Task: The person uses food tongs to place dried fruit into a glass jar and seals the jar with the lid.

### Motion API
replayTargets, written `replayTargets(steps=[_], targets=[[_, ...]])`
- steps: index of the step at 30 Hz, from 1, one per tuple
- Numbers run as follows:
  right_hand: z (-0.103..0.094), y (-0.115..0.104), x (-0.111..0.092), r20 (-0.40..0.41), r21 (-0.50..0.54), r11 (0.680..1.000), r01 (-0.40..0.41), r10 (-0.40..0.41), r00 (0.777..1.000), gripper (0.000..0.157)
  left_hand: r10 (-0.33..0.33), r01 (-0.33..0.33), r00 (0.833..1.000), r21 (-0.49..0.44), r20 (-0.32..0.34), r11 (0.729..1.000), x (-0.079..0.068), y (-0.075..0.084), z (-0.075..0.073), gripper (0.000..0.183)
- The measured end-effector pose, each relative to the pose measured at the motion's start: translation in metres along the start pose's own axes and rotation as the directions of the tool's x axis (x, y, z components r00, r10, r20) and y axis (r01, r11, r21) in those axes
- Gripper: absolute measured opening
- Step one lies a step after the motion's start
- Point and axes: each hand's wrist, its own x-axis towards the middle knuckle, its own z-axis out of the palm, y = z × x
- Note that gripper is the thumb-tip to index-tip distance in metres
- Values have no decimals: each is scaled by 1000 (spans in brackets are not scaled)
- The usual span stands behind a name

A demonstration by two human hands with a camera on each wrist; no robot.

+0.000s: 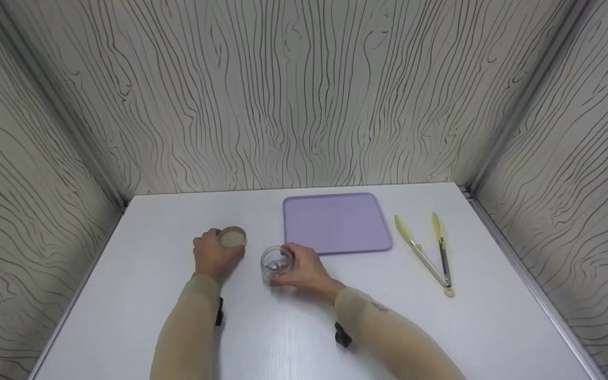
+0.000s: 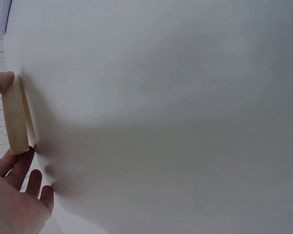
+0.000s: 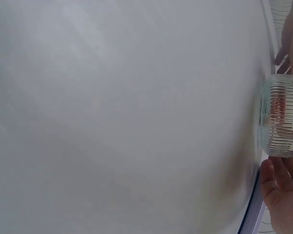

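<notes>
On the left side of the white table, my left hand (image 1: 213, 257) pinches a round tan lid (image 1: 233, 238) between thumb and fingers. The lid's edge (image 2: 15, 119) shows close over the tabletop in the left wrist view, with the fingertips right at the surface. My right hand (image 1: 308, 270) grips a clear glass jar (image 1: 272, 270) from its right side, thumb at the near side. The jar's mouth faces up and is uncovered. Vertical ribs run round the jar's wall (image 3: 281, 117) in the right wrist view. Lid and jar are apart.
A purple rectangular board (image 1: 335, 224) lies behind and right of the jar. Tongs with yellow tips (image 1: 425, 258) lie spread on the right of the white table (image 1: 277, 338). Wood-grain patterned panels (image 1: 293, 95) enclose the table's back and sides.
</notes>
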Motion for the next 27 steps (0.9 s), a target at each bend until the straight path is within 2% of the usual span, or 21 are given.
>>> replayTargets(steps=[5,10,13,18,23,27], targets=[[-1,3,1,-14,5,1000,7,-7,1000,78,-12,12,1000,-34,10,999,9,-10,5,85],[-5,0,1,2,52,998,-23,23,1000,77,-34,35,999,-25,16,999,27,-25,16,88],[-9,-5,-1,13,85,995,-49,48,999,77,-34,35,999,-63,9,997,30,-29,19,88],[-13,-4,-1,4,124,992,-36,35,999,77,-34,34,999,-103,8,994,28,-29,20,84],[-20,-3,-4,-11,149,989,-22,24,1000,79,-1,8,999,-173,37,985,23,-22,18,77],[-27,-3,-7,-9,163,987,11,-10,1000,77,16,-4,998,-174,63,985,23,-16,19,70]])
